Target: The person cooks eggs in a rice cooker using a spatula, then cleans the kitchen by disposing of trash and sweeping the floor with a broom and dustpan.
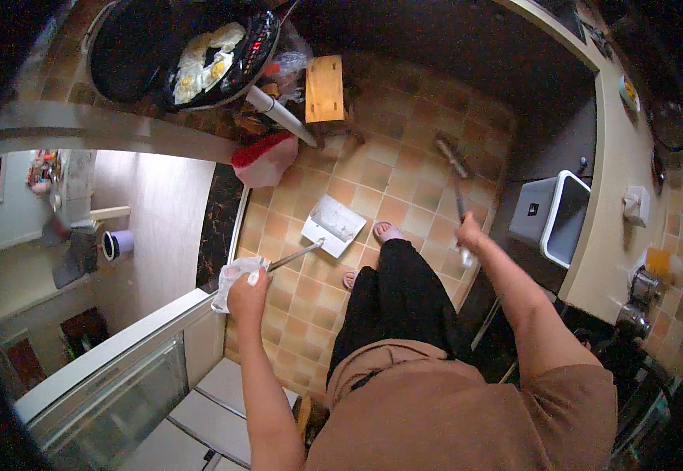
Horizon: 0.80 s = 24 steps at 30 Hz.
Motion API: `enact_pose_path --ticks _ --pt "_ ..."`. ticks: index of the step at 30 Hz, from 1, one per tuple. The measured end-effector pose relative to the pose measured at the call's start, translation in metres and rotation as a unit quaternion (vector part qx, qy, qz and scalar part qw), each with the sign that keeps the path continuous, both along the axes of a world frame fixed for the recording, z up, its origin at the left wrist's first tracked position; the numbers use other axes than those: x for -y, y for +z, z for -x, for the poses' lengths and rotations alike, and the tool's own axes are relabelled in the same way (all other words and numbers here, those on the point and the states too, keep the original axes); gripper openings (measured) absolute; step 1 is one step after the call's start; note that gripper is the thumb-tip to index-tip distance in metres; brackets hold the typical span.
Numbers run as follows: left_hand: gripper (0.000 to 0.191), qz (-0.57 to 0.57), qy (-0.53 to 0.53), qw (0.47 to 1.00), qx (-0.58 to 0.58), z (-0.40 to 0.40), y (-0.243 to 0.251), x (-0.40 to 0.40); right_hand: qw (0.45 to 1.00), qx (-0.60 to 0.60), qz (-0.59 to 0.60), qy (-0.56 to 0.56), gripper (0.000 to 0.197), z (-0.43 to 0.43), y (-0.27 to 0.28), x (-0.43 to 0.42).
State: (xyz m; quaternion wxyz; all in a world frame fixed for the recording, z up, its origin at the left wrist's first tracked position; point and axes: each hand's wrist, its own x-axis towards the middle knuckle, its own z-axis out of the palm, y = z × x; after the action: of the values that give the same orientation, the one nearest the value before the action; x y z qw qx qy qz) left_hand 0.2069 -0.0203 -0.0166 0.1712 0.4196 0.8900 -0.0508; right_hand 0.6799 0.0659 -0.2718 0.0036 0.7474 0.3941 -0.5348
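My left hand [248,295] is closed around the upper end of the metal dustpan handle [295,257]. A crumpled white plastic bag [222,287] hangs at the same hand; how it is held cannot be made out. The white dustpan [334,225] is at floor level in front of my slippered feet, with bits of dirt in its tray. In my right hand [472,231] is the broom handle [460,197], its pale end sticking out below my fist. The narrow broom head [451,158] is over the floor tiles, ahead and right of the dustpan, apart from it.
A grey bin [547,218] is at the cabinet on the right. Ahead are a wooden stool [324,88], a white tube [281,115] and a red-and-pink bag [266,159]. An electric pan [235,88] holds fried eggs [209,65]. On the left, a dark threshold [219,224] borders another room.
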Motion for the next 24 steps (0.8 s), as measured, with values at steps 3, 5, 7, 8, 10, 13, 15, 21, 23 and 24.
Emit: enact_pose_path --ticks 3,5,7,8,10,13,15,21,23,24 --pt "0.048 -0.02 -0.016 1.0 0.009 0.007 -0.01 -0.004 0.996 -0.026 0.053 0.063 0.045 0.062 0.057 0.036" --pt "0.047 -0.032 -0.02 0.999 -0.007 0.013 -0.017 -0.005 0.986 -0.106 0.098 0.084 0.048 0.095 0.108 0.039" --pt "0.046 -0.046 -0.03 0.998 -0.02 0.012 -0.02 -0.012 0.982 -0.101 0.119 0.106 0.055 0.098 0.115 0.037" --pt "0.046 -0.046 -0.028 0.998 -0.021 0.011 -0.021 -0.016 0.972 -0.138 0.136 0.129 0.057 0.096 0.116 0.036" --pt "0.046 -0.046 -0.021 0.998 -0.026 0.011 -0.019 -0.019 0.946 -0.207 0.181 0.173 0.058 0.093 0.121 0.026" --pt "0.046 -0.041 -0.013 0.999 -0.029 0.007 -0.016 -0.016 0.921 -0.232 0.202 0.239 0.057 0.079 0.158 0.012" --pt "0.046 -0.059 -0.013 0.998 -0.024 0.008 -0.018 -0.011 0.92 -0.252 0.176 0.242 0.057 0.065 0.146 0.022" --pt "0.052 -0.035 0.035 0.999 0.009 0.002 -0.015 -0.006 0.91 -0.026 0.014 0.413 0.054 0.083 0.155 -0.003" --pt "0.051 -0.021 0.025 0.999 -0.006 -0.005 -0.014 -0.014 0.919 0.001 0.005 0.395 0.052 0.102 0.135 -0.01" --pt "0.05 -0.056 0.014 0.998 -0.015 -0.004 -0.021 -0.013 0.909 0.004 0.015 0.417 0.05 0.111 0.112 -0.014"
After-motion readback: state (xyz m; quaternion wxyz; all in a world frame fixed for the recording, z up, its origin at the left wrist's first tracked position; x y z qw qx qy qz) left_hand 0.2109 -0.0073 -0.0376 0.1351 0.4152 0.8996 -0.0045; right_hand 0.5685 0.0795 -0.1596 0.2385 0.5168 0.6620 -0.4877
